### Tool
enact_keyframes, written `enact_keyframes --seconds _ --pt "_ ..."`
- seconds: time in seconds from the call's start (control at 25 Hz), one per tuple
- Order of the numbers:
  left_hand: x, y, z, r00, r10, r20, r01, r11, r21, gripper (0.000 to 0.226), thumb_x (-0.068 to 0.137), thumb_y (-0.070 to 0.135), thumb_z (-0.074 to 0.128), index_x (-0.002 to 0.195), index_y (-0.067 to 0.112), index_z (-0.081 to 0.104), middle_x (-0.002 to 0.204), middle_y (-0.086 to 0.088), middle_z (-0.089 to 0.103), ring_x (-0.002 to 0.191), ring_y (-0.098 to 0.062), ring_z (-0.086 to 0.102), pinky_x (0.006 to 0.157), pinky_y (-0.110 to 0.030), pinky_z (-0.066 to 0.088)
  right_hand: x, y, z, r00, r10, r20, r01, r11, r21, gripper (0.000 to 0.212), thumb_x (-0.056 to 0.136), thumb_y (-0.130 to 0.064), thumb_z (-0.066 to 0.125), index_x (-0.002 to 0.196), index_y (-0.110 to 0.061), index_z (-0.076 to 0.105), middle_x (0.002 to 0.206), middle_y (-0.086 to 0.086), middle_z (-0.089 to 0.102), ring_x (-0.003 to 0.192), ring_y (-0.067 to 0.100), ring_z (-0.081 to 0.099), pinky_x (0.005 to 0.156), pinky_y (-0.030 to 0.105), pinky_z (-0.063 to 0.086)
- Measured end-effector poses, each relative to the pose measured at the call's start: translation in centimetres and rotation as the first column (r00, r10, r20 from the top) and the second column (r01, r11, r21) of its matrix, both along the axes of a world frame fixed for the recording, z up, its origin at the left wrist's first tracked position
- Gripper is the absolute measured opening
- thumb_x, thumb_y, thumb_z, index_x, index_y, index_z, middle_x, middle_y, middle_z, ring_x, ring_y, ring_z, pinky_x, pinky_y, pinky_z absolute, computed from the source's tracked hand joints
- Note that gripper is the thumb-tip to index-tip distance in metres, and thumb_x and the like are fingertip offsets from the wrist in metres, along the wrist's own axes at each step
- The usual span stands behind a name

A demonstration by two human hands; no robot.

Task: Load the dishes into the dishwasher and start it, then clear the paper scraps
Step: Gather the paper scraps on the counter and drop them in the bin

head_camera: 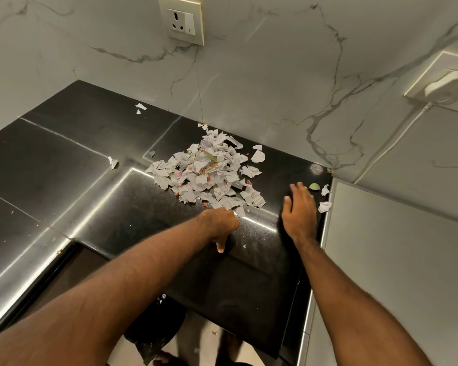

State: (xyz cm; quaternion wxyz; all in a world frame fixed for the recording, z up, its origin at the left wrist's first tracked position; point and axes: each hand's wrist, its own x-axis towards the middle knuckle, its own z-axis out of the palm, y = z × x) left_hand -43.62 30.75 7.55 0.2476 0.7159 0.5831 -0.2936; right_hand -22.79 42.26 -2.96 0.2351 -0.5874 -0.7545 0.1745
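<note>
Paper scraps (206, 170) sit heaped mid-way back on the black counter (64, 154), close to the marble wall. They are torn white bits w/ grey print, a few showing orange-red and green smears, edges ragged, many curled or creased. The pile is thickest in the middle and thins out toward 6 o'clock.

Strays: two small bits at 10 o'clock from the pile, one at 9 o'clock, and a couple at 4 o'clock by the counter's right edge, beside a small green piece (314, 186).

Left hand (220, 223) is at 6 o'clock of the pile, curled into a fist, thumb sticking out toward 6, knuckles against the nearest scraps. Right hand (299, 210) is at 4 o'clock, palm down and flat on the counter, fingers straight and a bit spread, holding nothing.

Wall socket (181, 21) at 12 o'clock; white plug (444, 87) at 2 o'clock.
</note>
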Motion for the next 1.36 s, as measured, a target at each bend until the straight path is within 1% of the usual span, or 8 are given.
enact_keyframes --seconds 0.16,0.44,0.68,0.8,0.92,1.04,1.2,1.36 --pt "0.3 -0.2 0.1 1.0 0.002 -0.001 -0.002 1.0 0.0 0.069 0.082 0.033 0.085 0.138 0.012 0.053 0.143 -0.012 0.05 0.131 -0.031 0.051 0.109 -0.047 0.046 1.9 1.6 0.0 0.951 -0.297 0.084 0.303 0.949 -0.081 0.067 0.092 0.004 0.058 0.156 -0.004 0.04 0.164 0.017 0.035 0.151 0.037 0.033 0.125 0.05 0.029" --pt "0.3 0.0 0.3 1.0 0.029 -0.003 -0.029 0.999 -0.012 0.069 0.082 0.035 0.084 0.139 0.011 0.052 0.141 -0.012 0.051 0.129 -0.03 0.053 0.108 -0.047 0.048 4.1 2.6 -0.5 0.979 -0.204 0.018 0.205 0.971 -0.127 0.07 0.092 0.015 0.062 0.155 -0.011 0.046 0.146 0.016 0.056 0.134 0.038 0.052 0.113 0.052 0.047" --pt "1.4 0.5 0.4 0.999 0.035 -0.025 -0.036 0.999 -0.018 0.075 0.08 0.041 0.085 0.14 0.011 0.051 0.138 -0.011 0.053 0.126 -0.03 0.055 0.103 -0.047 0.051 7.6 4.7 0.2 0.982 -0.171 -0.08 0.149 0.962 -0.227 0.035 0.109 -0.015 0.049 0.142 -0.016 0.061 0.113 0.007 0.066 0.109 0.032 0.066 0.086 0.033 0.057" --pt "1.4 0.6 0.3 0.999 0.035 -0.022 -0.035 0.999 -0.004 0.076 0.08 0.042 0.085 0.14 0.012 0.051 0.137 -0.01 0.052 0.125 -0.03 0.055 0.102 -0.047 0.052 7.5 5.1 1.7 0.973 -0.201 -0.115 0.19 0.977 -0.101 0.029 0.107 -0.013 0.054 0.133 -0.014 0.068 0.115 0.012 0.067 0.103 0.031 0.067 0.087 0.036 0.058" --pt "1.3 0.6 0.1 0.999 0.044 -0.02 -0.044 0.999 0.001 0.075 0.079 0.043 0.085 0.139 0.013 0.051 0.138 -0.01 0.052 0.124 -0.029 0.055 0.102 -0.048 0.052 6.4 5.9 2.4 0.938 -0.271 -0.218 0.268 0.962 -0.044 0.026 0.106 -0.015 0.056 0.127 -0.02 0.071 0.121 0.01 0.06 0.105 0.025 0.063 0.092 0.033 0.054" --pt "1.1 0.5 -0.1 0.999 0.042 -0.014 -0.042 0.999 -0.011 0.072 0.081 0.042 0.084 0.139 0.013 0.051 0.14 -0.011 0.052 0.126 -0.031 0.055 0.104 -0.049 0.051 4.8 7.1 2.1 0.938 -0.266 -0.221 0.235 0.959 -0.157 0.035 0.108 -0.013 0.051 0.142 -0.012 0.061 0.146 0.013 0.055 0.135 0.03 0.052 0.112 0.034 0.042" --pt "1.0 0.2 0.2 0.994 0.106 0.021 -0.106 0.994 -0.017 0.066 0.087 0.033 0.081 0.141 0.011 0.05 0.143 -0.012 0.049 0.129 -0.031 0.053 0.108 -0.047 0.048 1.8 5.6 0.6 0.993 -0.115 -0.008 0.105 0.93 -0.351 0.065 0.111 -0.04 0.042 0.164 -0.007 0.023 0.174 0.012 0.008 0.16 0.032 0.005 0.129 0.043 0.007" --pt "0.7 0.0 0.2 0.991 0.126 0.045 -0.126 0.992 0.004 0.062 0.088 0.029 0.079 0.14 0.011 0.05 0.145 -0.013 0.049 0.131 -0.03 0.052 0.109 -0.045 0.046 0.9 2.7 -0.7 0.966 0.118 0.229 -0.079 0.982 -0.172 0.07 0.11 -0.048 0.038 0.165 -0.011 0.018 0.173 0.008 0.012 0.161 0.026 0.007 0.13 0.042 0.005"
